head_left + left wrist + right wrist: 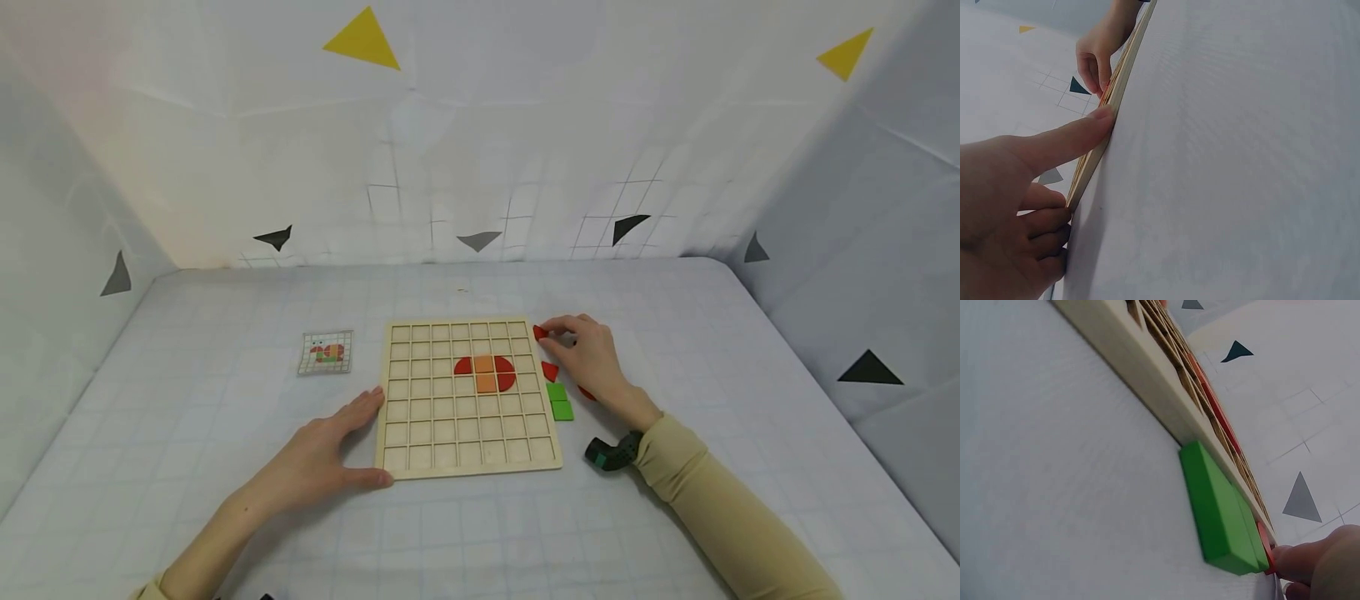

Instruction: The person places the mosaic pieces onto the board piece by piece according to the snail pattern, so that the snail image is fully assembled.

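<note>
A wooden grid board (pixel 442 433) lies flat in the head view. My left hand (pixel 322 454) holds it at the near left, thumb at the front corner and fingertips along the left side. Two orange squares (pixel 485 382) and several red curved pieces (pixel 506 372) sit in its cells. Past the board's far right side, my right hand (pixel 588 354) pinches a small red piece (pixel 539 332) between thumb and index finger. Closer to me lie another red piece (pixel 551 372) and two green squares (pixel 562 411), thick-edged in the right wrist view.
A small pattern card (pixel 326 353) with a coloured figure lies left of the board. One more red piece (pixel 587 394) is partly hidden by the right hand. White walls (pixel 480 125) with yellow, grey and black triangles surround the white table (pixel 465 542).
</note>
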Motion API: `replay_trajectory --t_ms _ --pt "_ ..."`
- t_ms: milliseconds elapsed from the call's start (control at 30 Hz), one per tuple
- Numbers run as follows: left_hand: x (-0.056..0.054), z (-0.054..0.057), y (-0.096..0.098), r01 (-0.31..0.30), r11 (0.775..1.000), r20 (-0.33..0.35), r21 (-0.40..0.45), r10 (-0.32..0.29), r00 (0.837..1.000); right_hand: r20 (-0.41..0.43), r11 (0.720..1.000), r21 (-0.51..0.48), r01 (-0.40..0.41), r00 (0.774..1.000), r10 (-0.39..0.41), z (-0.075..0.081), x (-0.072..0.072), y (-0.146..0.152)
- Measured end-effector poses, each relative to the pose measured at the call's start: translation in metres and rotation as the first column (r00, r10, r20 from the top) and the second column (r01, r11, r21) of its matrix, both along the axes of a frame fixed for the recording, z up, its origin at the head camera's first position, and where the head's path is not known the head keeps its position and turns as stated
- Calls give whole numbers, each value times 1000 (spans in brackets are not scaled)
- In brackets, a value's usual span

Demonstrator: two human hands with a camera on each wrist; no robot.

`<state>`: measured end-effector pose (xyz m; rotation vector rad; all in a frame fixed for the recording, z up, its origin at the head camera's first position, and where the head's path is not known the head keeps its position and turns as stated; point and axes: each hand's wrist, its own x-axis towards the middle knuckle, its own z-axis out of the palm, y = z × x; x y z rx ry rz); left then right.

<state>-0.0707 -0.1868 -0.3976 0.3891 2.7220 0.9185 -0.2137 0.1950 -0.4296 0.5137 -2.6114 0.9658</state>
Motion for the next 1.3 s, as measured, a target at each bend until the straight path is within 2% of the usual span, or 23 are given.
replay_trajectory --t_ms 267,500,633,800,1033,1300 --pt "-1 -1 0 1 1000 -1 -8 -1 1000 -13 1000 2 -1 1000 1 -1 -1 1" --pt "-1 -3 0 3 1000 -8 -9 -3 1000 1 999 -33 12 1000 -12 10 4 -2" --pt "-1 -3 0 6 1000 -8 -9 -6 1000 34 996 -85 -36 999 39 21 14 -12" --pt "0 -2 -1 11 1000 -9 -3 -11 1000 -2 987 -101 -126 992 126 30 27 -30" --pt "0 0 -1 13 1000 -1 -1 -13 1000 41 964 -122 -236 969 243 30 44 -50" --pt "-1 0 0 10 1000 6 -5 -10 1000 46 941 -72 -330 941 334 19 53 -65"
